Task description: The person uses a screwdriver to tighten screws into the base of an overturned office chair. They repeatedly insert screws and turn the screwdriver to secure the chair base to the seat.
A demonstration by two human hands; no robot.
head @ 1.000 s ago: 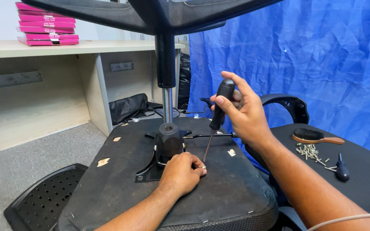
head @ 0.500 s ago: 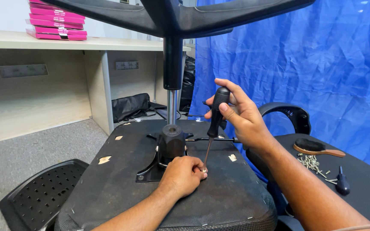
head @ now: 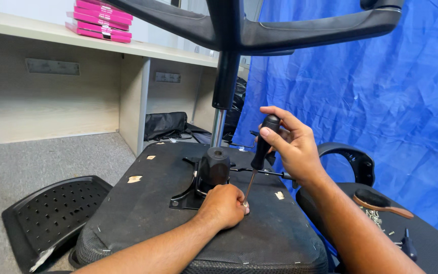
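Observation:
An upturned office chair seat [head: 143,213] lies before me, its black mounting plate [head: 186,195] and gas column [head: 219,124] rising to the star base [head: 259,30] overhead. My right hand [head: 290,144] grips the black handle of a screwdriver [head: 262,147], whose thin shaft slants down to the seat. My left hand [head: 224,205] rests closed on the seat at the shaft's tip, fingers pinched around it; what sits under the fingers is hidden.
A perforated black chair back [head: 46,213] lies on the grey carpet at left. Pink boxes [head: 100,20] sit on a wooden desk. A blue tarp [head: 381,116] hangs at right. A wood-handled brush [head: 381,202], loose screws [head: 376,217] and an armrest [head: 353,160] lie on another black seat.
My view has shifted slightly; the right hand and screwdriver sit a little lower and closer. The left hand stays at the tip on the seat.

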